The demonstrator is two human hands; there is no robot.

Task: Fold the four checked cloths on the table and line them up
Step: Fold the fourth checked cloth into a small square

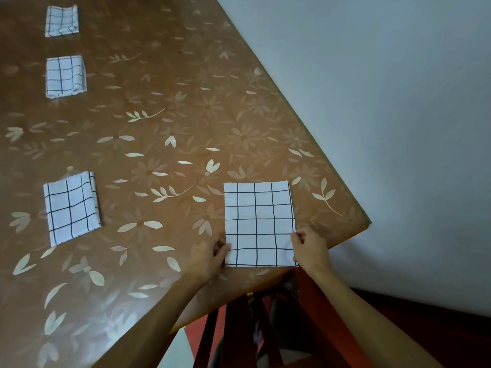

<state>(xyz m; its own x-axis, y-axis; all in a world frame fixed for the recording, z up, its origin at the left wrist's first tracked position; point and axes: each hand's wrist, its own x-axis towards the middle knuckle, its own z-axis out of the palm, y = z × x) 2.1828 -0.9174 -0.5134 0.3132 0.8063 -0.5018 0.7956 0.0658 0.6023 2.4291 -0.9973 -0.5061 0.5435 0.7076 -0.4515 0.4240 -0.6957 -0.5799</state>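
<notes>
both arms reach forward; left hand [210,257] and right hand [309,248] pinch, palms down.

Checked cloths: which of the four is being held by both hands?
The cloth nearest the table's corner, the largest, apart from the three in the column; left hand and right hand pinch its near sides.

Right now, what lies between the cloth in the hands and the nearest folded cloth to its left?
Nothing but bare flowered tablecloth, as the head view shows. The held cloth and the nearest folded cloth lie well apart.
</notes>
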